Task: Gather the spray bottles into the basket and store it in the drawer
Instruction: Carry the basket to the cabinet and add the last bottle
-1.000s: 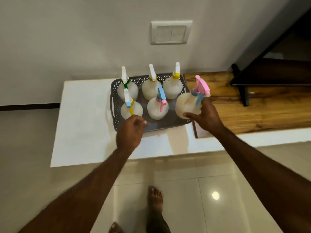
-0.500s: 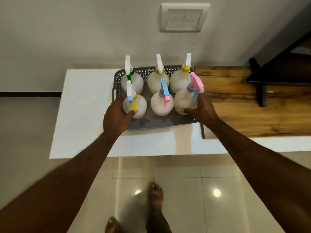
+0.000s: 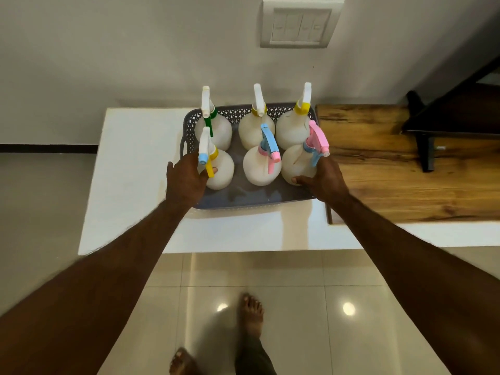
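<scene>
Six spray bottles [image 3: 259, 166] stood in the basket [image 3: 243, 197], near the surface's rear edge. Since a second earlier, the last bottle was seated; left hand [image 3: 186, 180] moved to the basket's side. Right hand [image 3: 323, 182] fingers gripped the opposite side; left-hand closure was indeterminate. Gathering appeared complete.

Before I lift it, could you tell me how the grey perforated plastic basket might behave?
The grey perforated plastic basket probably flexes, given its thin lattice walls. Six tall round spray bottles stand loosely inside, so tilting may topple them. It looks fairly heavy.

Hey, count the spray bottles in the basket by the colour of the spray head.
White spray heads: 4
Blue spray head: 1
Pink spray head: 1
Total: 6 bottles, all standing in the grey basket.
</scene>
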